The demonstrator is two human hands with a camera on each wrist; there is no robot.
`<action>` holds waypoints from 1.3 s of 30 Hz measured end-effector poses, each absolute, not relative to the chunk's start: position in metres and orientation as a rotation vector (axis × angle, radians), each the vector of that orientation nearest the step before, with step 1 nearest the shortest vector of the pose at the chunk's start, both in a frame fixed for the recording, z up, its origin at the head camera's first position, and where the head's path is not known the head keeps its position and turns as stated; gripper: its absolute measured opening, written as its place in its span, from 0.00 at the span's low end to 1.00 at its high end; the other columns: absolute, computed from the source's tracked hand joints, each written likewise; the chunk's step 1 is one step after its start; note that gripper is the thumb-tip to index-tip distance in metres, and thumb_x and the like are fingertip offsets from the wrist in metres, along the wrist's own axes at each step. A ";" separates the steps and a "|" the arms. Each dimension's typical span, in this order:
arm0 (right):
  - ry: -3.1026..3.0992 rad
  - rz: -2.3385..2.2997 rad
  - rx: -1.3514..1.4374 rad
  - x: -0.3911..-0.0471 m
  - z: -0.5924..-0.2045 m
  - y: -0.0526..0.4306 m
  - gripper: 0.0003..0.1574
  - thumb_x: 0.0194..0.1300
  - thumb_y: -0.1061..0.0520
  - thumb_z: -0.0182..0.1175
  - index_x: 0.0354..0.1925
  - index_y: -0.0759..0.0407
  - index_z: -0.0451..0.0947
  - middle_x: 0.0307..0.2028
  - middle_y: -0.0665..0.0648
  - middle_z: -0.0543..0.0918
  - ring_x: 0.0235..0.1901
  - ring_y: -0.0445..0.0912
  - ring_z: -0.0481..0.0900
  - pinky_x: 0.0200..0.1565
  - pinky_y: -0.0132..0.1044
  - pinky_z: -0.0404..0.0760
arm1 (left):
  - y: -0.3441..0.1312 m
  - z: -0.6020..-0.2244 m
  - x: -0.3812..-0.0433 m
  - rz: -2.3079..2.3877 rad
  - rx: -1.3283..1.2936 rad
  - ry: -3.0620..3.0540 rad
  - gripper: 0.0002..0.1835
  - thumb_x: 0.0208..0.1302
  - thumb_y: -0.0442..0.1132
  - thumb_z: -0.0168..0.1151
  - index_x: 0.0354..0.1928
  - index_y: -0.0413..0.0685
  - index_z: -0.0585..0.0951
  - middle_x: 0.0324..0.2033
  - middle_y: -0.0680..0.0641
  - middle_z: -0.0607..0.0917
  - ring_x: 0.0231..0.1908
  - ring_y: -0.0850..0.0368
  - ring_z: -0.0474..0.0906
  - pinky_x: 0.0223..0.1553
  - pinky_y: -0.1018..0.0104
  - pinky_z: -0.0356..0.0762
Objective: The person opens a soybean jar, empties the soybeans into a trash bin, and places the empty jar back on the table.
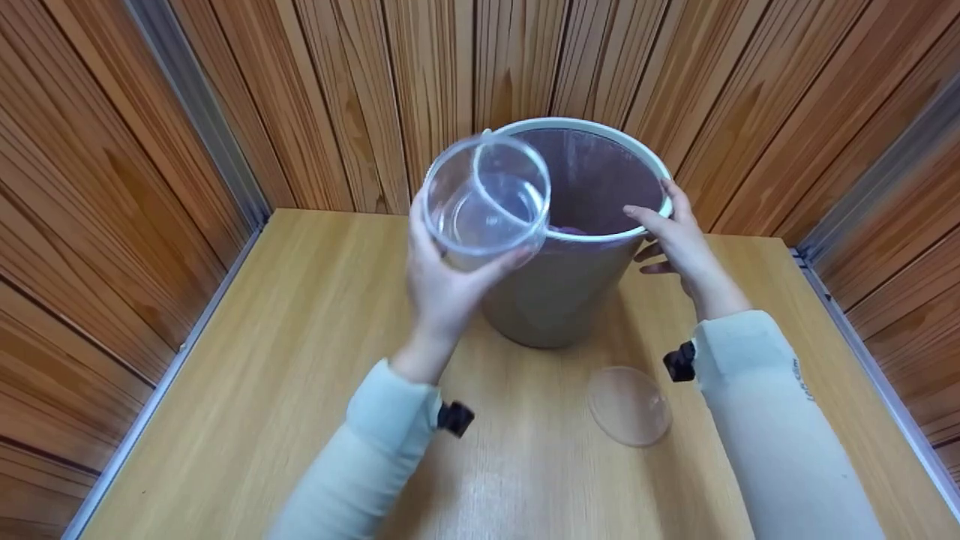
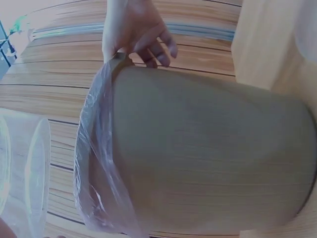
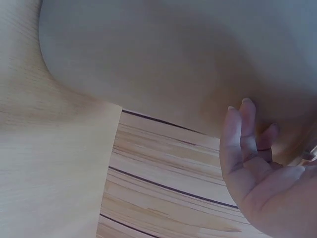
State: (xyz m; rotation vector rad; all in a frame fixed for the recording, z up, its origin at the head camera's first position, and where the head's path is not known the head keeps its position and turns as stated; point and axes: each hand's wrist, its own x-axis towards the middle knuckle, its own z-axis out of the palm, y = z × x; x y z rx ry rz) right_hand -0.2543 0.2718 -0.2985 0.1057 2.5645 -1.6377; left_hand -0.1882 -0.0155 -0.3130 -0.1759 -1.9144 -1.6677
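My left hand (image 1: 442, 289) grips a clear round plastic container (image 1: 487, 199), tilted and held up in front of the left side of the bin's rim. The open top shows no lid on it, and I see nothing inside. A tall grey-brown trash bin (image 1: 562, 292) with a pale rim stands upright behind it. My right hand (image 1: 686, 244) grips the bin's rim at the right, its other fingers curled loosely outside. A thin clear bin liner (image 2: 101, 153) folds over the bin's edge in the left wrist view. The bin's floor is hidden.
A round transparent lid (image 1: 630, 405) lies flat on the wooden table (image 1: 300, 360), in front of the bin and to its right. Wood-panelled walls (image 1: 435, 90) close off the back and both sides. Metal strips (image 1: 172, 360) run along the table's side edges.
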 end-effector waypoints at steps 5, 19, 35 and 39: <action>2.570 -1.616 0.155 -0.254 -0.296 0.273 0.59 0.66 0.28 0.51 0.79 0.38 0.28 0.53 0.57 0.67 0.42 0.49 0.79 0.39 0.37 0.84 | -0.026 -0.331 -0.173 -1.649 -0.172 -1.930 0.68 0.33 0.48 0.86 0.76 0.44 0.53 0.71 0.44 0.67 0.68 0.51 0.67 0.69 0.55 0.65; 2.637 -1.620 0.165 -0.247 -0.288 0.276 0.58 0.66 0.30 0.54 0.80 0.42 0.34 0.43 0.51 0.71 0.32 0.40 0.76 0.32 0.29 0.83 | -0.033 -0.379 -0.144 -1.510 -0.101 -2.130 0.66 0.32 0.58 0.84 0.75 0.49 0.58 0.69 0.44 0.70 0.66 0.48 0.70 0.63 0.45 0.71; 2.638 -1.688 0.131 -0.234 -0.300 0.279 0.55 0.68 0.32 0.54 0.80 0.41 0.37 0.40 0.54 0.70 0.24 0.37 0.77 0.30 0.28 0.83 | -0.016 -0.435 -0.130 -1.498 0.001 -2.381 0.66 0.31 0.63 0.83 0.73 0.49 0.59 0.65 0.40 0.73 0.57 0.40 0.78 0.50 0.45 0.80; 2.620 -1.709 0.129 -0.233 -0.302 0.277 0.55 0.68 0.32 0.53 0.80 0.40 0.35 0.42 0.56 0.70 0.25 0.37 0.77 0.30 0.28 0.83 | -0.012 -0.453 -0.126 -1.534 0.011 -2.412 0.67 0.30 0.62 0.83 0.73 0.46 0.58 0.66 0.38 0.72 0.59 0.38 0.75 0.56 0.43 0.77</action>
